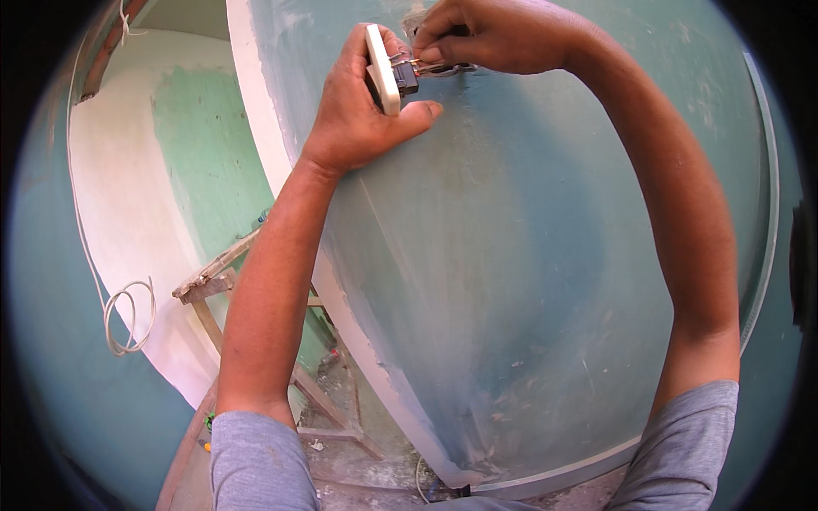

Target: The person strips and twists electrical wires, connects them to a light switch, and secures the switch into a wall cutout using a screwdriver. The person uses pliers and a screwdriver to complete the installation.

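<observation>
At the top centre, my left hand (354,123) grips a white wall switch plate (383,72) by its edges, with its thumb stretched to the right. A black switch module (406,79) sticks out from the back of the plate. Thin wires (426,68) run from the module toward the wall. My right hand (486,38) pinches these wires close to the module, thumb against fingertips. Behind my right hand, a rough opening in the wall (414,21) is partly hidden by the fingers.
A blue-green painted wall (477,281) fills the middle and right, ending in a white edge at its left. Beyond stands a wooden trestle (213,272). A coiled white cable (128,319) hangs at the far left. The floor (375,426) is dusty and stained.
</observation>
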Motion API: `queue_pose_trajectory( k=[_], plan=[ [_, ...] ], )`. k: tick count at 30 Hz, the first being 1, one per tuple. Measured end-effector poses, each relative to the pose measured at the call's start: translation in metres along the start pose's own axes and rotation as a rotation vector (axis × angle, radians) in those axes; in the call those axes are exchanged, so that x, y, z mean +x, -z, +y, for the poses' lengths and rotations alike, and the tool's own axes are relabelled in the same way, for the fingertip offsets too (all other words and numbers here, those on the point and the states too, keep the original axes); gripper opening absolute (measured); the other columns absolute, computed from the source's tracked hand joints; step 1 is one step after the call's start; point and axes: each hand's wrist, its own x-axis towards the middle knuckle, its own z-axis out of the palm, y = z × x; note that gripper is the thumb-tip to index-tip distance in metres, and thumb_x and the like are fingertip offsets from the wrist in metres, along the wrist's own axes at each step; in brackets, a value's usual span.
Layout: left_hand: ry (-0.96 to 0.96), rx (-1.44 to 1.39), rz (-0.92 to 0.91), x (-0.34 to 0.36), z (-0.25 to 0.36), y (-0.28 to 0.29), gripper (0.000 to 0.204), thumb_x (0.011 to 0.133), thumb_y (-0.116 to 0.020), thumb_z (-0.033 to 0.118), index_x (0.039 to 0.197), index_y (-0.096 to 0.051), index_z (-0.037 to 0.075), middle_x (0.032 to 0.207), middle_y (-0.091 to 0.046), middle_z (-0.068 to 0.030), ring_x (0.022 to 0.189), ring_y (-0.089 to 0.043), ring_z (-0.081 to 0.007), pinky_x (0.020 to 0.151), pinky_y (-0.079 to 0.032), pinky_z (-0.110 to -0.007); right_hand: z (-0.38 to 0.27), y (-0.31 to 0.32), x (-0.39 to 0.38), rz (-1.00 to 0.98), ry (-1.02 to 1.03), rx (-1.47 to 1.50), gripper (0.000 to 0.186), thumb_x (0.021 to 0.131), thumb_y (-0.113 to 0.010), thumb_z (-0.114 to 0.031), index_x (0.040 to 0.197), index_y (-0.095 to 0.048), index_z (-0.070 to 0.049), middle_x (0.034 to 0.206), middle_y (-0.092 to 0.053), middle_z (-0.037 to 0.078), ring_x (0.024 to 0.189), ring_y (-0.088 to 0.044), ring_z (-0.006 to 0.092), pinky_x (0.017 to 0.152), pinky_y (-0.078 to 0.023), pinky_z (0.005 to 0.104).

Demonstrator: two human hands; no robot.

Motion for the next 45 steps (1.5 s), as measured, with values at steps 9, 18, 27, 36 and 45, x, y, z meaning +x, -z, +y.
queue_pose_trajectory(
  k=[9, 18, 27, 36, 45],
  plan=[
    [-0.047, 0.068, 0.017, -0.006, 0.007, -0.003, 0.061, 0.069, -0.087, 0.012, 0.115, -0.046, 0.010, 0.106, -0.052, -0.0020, 0.101, -0.054, -0.0150, 0.094, -0.048, -0.029, 0.003, 0.002, -0.010, 0.002, 0.001, 0.027, 0.020, 0.092, -0.070, -0.017, 0.104, -0.080, -0.004, 0.088, -0.076, 0.015, 0.075, -0.069, 0.0258, 0.075, -0.053, 0.0409],
    [-0.115, 0.128, 0.039, -0.005, 0.024, 0.008, 0.064, 0.067, -0.090, 0.013, 0.112, -0.046, 0.011, 0.103, -0.053, -0.0016, 0.095, -0.055, -0.0142, 0.088, -0.049, -0.028, -0.021, 0.019, -0.012, -0.015, -0.029, -0.002, 0.018, 0.093, -0.069, -0.015, 0.104, -0.080, -0.005, 0.089, -0.077, 0.013, 0.075, -0.068, 0.0237, 0.075, -0.052, 0.0400],
    [-0.099, -0.082, 0.011, 0.001, 0.046, 0.028, 0.077, 0.062, -0.102, 0.029, 0.114, -0.048, 0.012, 0.107, -0.057, -0.0016, 0.097, -0.057, -0.0141, 0.088, -0.051, -0.030, -0.055, 0.039, -0.003, 0.013, -0.052, -0.067, 0.019, 0.092, -0.068, -0.011, 0.105, -0.078, -0.002, 0.095, -0.077, 0.018, 0.086, -0.072, 0.0323, 0.081, -0.054, 0.0430],
    [-0.067, -0.075, 0.001, -0.008, 0.051, 0.033, 0.069, 0.064, -0.092, 0.013, 0.116, -0.046, 0.012, 0.119, -0.060, -0.0048, 0.112, -0.059, -0.0171, 0.102, -0.048, -0.032, -0.051, 0.038, -0.006, -0.012, 0.017, -0.010, 0.020, 0.092, -0.066, -0.006, 0.107, -0.078, -0.002, 0.098, -0.077, 0.016, 0.088, -0.073, 0.0289, 0.084, -0.055, 0.0412],
    [-0.085, -0.041, -0.004, -0.006, 0.044, 0.018, 0.068, 0.062, -0.092, 0.011, 0.113, -0.047, 0.013, 0.120, -0.060, -0.0039, 0.107, -0.057, -0.0158, 0.099, -0.048, -0.031, -0.044, 0.032, -0.020, -0.017, -0.097, 0.054, 0.018, 0.094, -0.068, -0.007, 0.108, -0.078, -0.002, 0.099, -0.076, 0.014, 0.086, -0.073, 0.0242, 0.080, -0.057, 0.0380]
  ],
)
